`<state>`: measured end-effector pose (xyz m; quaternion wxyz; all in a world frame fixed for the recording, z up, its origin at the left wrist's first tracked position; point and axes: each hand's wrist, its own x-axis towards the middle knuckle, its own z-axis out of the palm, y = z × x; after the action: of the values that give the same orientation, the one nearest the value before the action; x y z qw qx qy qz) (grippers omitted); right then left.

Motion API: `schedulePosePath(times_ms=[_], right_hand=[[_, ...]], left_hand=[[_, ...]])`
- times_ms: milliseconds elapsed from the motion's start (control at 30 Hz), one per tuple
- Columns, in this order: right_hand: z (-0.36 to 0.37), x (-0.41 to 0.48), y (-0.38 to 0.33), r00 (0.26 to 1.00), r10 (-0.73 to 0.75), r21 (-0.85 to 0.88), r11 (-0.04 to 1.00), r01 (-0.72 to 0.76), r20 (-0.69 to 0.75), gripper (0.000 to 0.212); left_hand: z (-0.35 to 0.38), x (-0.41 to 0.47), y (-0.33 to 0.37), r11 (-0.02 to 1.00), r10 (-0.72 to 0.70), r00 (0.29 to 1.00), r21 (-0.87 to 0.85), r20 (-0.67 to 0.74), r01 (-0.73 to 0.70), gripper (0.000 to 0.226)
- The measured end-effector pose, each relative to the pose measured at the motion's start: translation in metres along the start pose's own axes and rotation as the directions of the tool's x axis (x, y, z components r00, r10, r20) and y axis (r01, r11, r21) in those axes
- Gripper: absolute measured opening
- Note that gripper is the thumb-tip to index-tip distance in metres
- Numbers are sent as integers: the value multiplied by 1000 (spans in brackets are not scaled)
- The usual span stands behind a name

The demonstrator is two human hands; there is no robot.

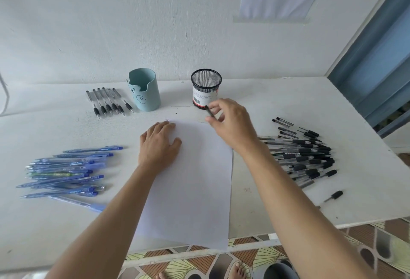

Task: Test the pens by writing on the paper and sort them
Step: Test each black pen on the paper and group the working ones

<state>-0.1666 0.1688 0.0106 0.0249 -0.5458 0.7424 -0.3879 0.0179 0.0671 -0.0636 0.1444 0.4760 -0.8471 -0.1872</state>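
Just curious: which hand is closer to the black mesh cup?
Right. The right hand, pinching a black pen, is just in front of the mesh cup; the left hand lies flat on the paper, farther off to its left.

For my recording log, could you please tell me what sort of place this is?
Likely a home room: white table against a painted wall, patterned floor tiles, bare feet below.

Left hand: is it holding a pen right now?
No, the left hand lies flat on the paper, holding nothing.
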Motion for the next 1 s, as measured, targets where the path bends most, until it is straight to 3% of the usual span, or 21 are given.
schedulePosePath(times_ms=[67,167,267,367,467,667,767,900,1000], right_hand=[[16,-3,-11,987,128,82,987,-136,103,32],[41,-12,-15,896,324,111,922,-371,303,38],[57,-20,-14,842,405,118,874,-471,357,45],[57,-24,-9,885,377,12,919,-395,272,41],[49,-31,7,964,228,-228,954,-193,138,37],[46,-48,38,922,213,-415,908,-65,322,52],[49,-49,36,921,223,-416,906,-75,319,53],[50,-50,36,922,236,-417,904,-92,307,54],[49,-50,33,910,262,-412,904,-115,321,58]], left_hand=[[-6,-1,2,995,-32,999,-99,-15,30,66],[-10,-3,2,978,-46,998,-207,-31,38,63],[-7,-3,0,977,-47,998,-211,-48,36,47],[-2,-1,-1,987,-40,996,-159,-85,26,30],[-2,-5,3,997,-16,993,-78,-117,7,29],[0,-19,8,968,217,946,180,-239,-177,63],[-2,-19,8,932,305,949,234,-84,-278,65],[-15,-13,20,968,197,958,116,211,-224,32],[-30,-7,29,991,128,953,-5,275,-131,19]])
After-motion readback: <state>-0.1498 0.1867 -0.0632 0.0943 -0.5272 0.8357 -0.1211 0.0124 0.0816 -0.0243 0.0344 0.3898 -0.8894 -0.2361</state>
